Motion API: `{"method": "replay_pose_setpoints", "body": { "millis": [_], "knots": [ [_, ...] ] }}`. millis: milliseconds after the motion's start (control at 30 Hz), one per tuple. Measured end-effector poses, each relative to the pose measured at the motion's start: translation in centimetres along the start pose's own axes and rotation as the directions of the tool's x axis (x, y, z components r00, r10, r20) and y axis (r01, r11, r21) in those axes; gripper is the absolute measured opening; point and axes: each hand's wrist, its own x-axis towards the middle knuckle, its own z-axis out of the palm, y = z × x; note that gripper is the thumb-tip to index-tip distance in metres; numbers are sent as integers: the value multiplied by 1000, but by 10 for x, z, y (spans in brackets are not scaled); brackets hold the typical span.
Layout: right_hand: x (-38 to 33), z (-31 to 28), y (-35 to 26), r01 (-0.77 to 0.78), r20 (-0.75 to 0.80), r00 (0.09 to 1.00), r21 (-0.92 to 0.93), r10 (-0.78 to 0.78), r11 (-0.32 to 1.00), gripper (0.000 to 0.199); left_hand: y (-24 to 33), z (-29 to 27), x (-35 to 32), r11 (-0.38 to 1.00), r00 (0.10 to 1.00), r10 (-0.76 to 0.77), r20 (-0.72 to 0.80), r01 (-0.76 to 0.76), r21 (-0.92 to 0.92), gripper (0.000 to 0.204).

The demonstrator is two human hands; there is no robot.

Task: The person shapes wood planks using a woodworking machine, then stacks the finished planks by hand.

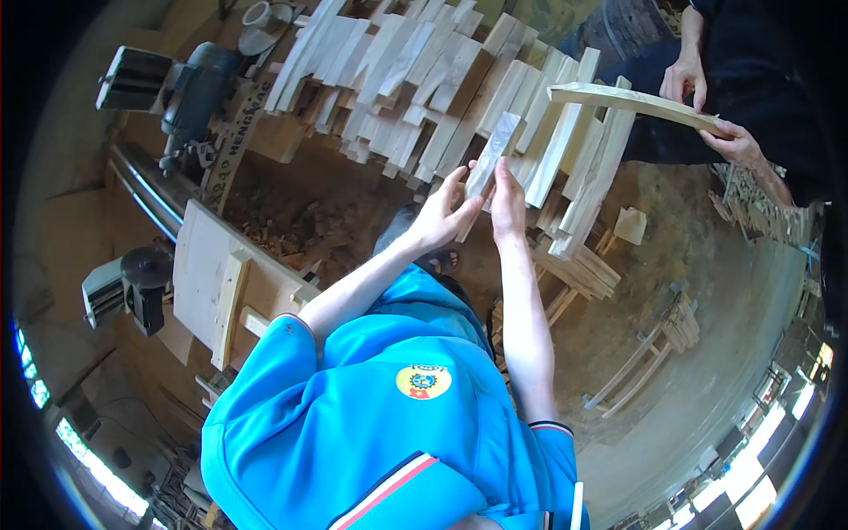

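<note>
Basically, from the head view, a pale, flat, straight wooden piece (499,146) is held between both of the person's hands, above the near edge of a broad stack of pale, rough-sawn wooden pieces (424,84). Its l/h edge is gripped by the left hand (439,215), thumb and fingers closed on it; its r/h edge is clasped by the right hand (509,201), fingers laid along the side. Prob. it's held by the edges so that the broad face is left uncovered and tilt can be controlled from both sides. Whether the stack is touched by the far end can't be told.

Its long axis is run obliquely: far end pointed away & slightly right, over the stack; near end pointed back twd the body, a bit left. Roughly the same slant is shown by most stacked pieces, presumably laid side by side for compactness & easy pick-up.

At upper r/h, a long, curved, pale wooden strip (632,99) is held near its r/h end by a co-worker's hands (731,144), its other end extended over the stack, approx. crosswise to the pieces below.
</note>
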Motion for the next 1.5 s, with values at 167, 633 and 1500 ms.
{"method": "replay_pose_setpoints", "body": {
  "millis": [167,633,1500],
  "knots": [
    [-45,-20,53,116,123,990,-431,-69,895,46,51,-42,31,903,975,-183,-127,218,370,66],
    [-309,-183,246,-712,-520,610,-28,598,702,38,-61,-27,240,504,811,513,-283,-17,864,59],
    [-266,-111,162,-744,-470,621,-99,628,661,40,-119,-332,268,889,875,210,-437,15,457,36]
  ]
}}
